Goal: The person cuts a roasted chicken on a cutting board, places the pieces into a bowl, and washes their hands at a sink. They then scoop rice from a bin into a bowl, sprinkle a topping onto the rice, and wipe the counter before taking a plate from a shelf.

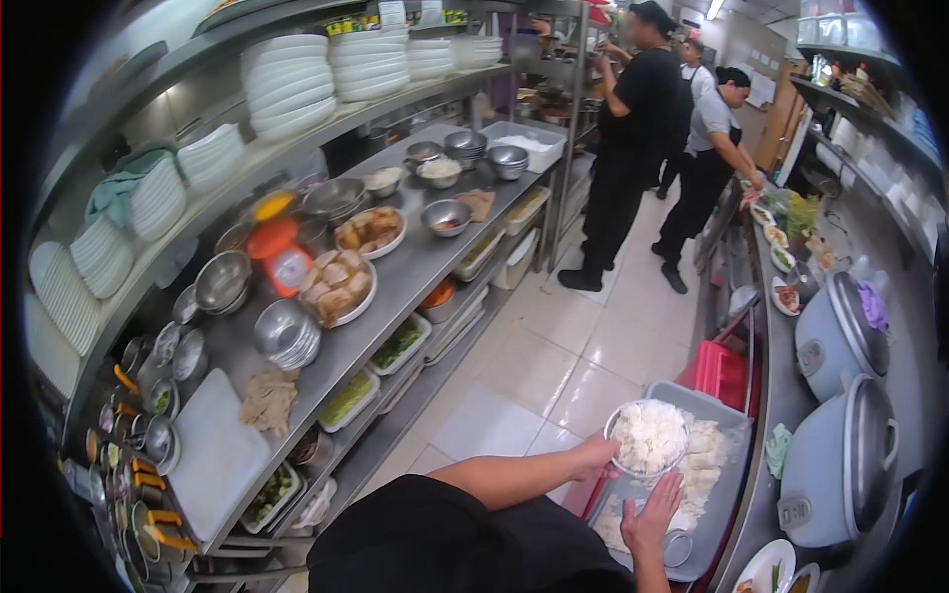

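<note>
My left hand (596, 457) grips the rim of a bowl (615, 435) heaped with white rice (649, 439). The bowl is held over a grey plastic tub (739, 420) in which more rice (704, 465) lies spread out. Just below the bowl's near edge is my right hand (650, 512), flat with its fingers stretched out; whether the fingertips touch the bowl I cannot make out. A small round metal piece (677, 547), partly hidden, lies in the tub beside my right hand.
Two large rice cookers (825, 474) line the right counter. At left, a steel table (395, 287) carries metal bowls, a cutting board (219, 445), an orange scale (282, 252) and meat (336, 287). Stacked plates (287, 84) fill the shelf above. Several people (638, 128) stand ahead in the aisle.
</note>
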A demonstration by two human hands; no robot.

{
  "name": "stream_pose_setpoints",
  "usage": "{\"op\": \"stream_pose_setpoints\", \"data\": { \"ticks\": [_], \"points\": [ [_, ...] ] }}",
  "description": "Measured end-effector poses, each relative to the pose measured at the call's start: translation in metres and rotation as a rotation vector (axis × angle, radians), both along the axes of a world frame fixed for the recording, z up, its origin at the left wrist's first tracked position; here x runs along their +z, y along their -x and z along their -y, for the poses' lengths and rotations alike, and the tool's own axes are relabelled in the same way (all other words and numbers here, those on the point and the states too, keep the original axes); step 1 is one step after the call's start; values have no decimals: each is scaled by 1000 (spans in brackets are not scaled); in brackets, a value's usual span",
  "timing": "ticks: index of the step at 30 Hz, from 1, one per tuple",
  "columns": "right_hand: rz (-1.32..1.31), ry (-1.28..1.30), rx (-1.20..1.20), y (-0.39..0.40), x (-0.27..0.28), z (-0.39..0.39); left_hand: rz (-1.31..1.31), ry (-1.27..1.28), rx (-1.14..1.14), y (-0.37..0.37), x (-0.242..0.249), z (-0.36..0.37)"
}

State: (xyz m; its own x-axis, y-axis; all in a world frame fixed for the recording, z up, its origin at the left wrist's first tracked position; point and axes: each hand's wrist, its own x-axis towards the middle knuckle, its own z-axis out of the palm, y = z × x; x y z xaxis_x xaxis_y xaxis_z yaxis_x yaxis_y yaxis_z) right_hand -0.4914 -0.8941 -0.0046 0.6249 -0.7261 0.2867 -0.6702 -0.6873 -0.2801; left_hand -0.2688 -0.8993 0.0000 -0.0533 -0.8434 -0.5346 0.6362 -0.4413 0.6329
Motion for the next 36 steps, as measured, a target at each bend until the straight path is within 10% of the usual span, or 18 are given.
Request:
{"op": "stream_pose_setpoints", "data": {
  "ticks": [9,12,15,21,27,36],
  "points": [
    [2,-279,-536,123,-81,29,151,67,485,-164,19,-85],
    [8,137,-231,198,-180,56,272,130,817,-252,73,-129],
    [-252,-501,-312,262,-286,102,441,168,996,-340,126,-185],
    [-297,-369,-583,76,-174,110,830,-73,1197,-549,151,-307],
    [-144,-192,-479,-31,-192,163,809,-341,1309,-677,154,-398],
    [22,-219,-226,-258,-151,152,784,-414,1306,-736,123,-439]
  ]
}}
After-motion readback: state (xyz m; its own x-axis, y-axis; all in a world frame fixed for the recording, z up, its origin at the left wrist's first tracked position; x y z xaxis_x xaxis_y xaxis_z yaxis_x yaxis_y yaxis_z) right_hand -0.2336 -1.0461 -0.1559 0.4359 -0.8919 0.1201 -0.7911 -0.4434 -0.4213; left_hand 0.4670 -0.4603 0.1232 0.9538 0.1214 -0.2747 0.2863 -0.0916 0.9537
